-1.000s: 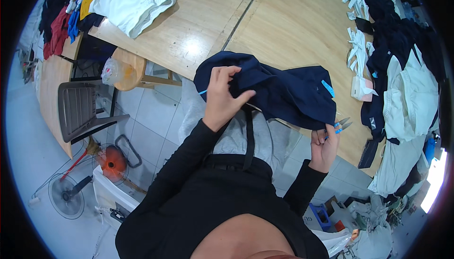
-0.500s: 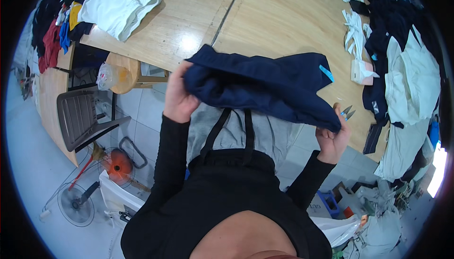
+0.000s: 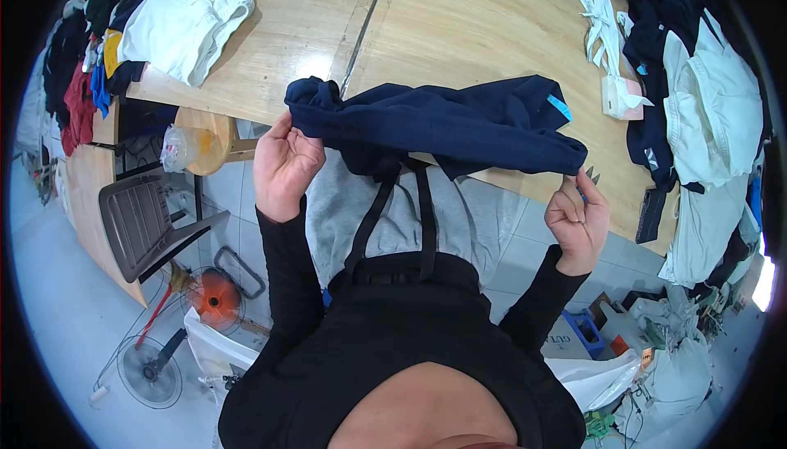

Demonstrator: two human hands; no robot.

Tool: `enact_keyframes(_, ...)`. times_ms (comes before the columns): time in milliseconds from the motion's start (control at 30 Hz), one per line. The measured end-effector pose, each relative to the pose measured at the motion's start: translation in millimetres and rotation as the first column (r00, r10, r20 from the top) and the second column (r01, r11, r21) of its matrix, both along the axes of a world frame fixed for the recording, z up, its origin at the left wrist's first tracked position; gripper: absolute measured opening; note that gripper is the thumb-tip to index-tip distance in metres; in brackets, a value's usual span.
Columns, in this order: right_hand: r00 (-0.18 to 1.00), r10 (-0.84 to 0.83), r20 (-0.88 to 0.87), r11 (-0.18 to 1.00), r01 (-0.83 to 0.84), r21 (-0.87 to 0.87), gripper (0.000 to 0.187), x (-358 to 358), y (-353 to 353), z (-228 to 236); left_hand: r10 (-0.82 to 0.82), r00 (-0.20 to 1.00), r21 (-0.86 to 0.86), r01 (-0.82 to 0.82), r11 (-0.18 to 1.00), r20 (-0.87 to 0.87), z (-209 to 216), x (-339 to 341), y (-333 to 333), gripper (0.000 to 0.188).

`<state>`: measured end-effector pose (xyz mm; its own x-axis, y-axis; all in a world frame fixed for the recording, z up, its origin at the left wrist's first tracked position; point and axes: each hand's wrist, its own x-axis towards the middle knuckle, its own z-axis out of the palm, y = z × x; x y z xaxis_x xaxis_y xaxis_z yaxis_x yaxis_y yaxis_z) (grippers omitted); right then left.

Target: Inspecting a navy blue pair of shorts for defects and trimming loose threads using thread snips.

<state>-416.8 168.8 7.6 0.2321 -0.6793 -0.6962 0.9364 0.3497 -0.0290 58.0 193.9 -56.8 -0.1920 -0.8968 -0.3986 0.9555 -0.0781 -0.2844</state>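
A navy blue garment [image 3: 447, 125] is stretched sideways between my two hands, over the near edge of the table. Its left end is gripped by my left hand [image 3: 288, 164], thumb and fingers closed on the bunched cloth. At the other end my right hand [image 3: 576, 218] pinches the garment's lower right corner. Pointed metal blades, like thread snips [image 3: 592, 175], stick out behind the right fingers; their handles are mostly hidden. A light blue strip [image 3: 560, 108] shows on the garment's right side. The kind of garment is unclear.
White folded clothing [image 3: 187, 24] lies on the table [image 3: 459, 23] at far left. To the right are white straps [image 3: 602, 31], a tissue box [image 3: 620, 98] and piled white garments [image 3: 709, 105]. A stool [image 3: 211, 142], chair [image 3: 135, 224] and fans [image 3: 150, 371] stand left.
The garment's open, sagging fold has been drawn into a narrower, straighter band. My left hand has moved left and the right hand slightly down; both keep their hold.
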Motion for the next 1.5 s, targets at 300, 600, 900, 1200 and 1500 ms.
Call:
enact_keyframes(300, 0.999, -0.046, -0.007, 0.999, 0.045, -0.014, 0.017, 8, 0, 7, 0.029, 0.998, 0.045, -0.027, 0.999, -0.051, 0, -2, 0, 0.050)
enact_keyframes(600, 0.998, -0.031, -0.046, 0.999, 0.030, -0.029, 0.038, 6, 0, 9, 0.020, 0.997, 0.026, -0.019, 0.999, -0.071, -3, -1, 3, 0.050)
enact_keyframes(900, 1.000, -0.011, -0.009, 0.999, 0.011, -0.053, 0.043, 12, -2, 14, -0.032, 0.996, 0.022, 0.034, 0.999, -0.086, -14, 7, 3, 0.046)
enact_keyframes(1200, 0.997, 0.031, -0.077, 0.990, -0.041, -0.136, 0.043, 21, 4, 24, -0.133, 0.991, -0.069, 0.131, 0.989, -0.024, -44, 19, 6, 0.037)
enact_keyframes(1500, 0.681, -0.122, -0.722, 0.827, -0.332, -0.453, 0.028, 33, 17, 40, -0.035, 0.777, -0.157, 0.171, 0.973, 0.629, -33, 26, 21, 0.039)
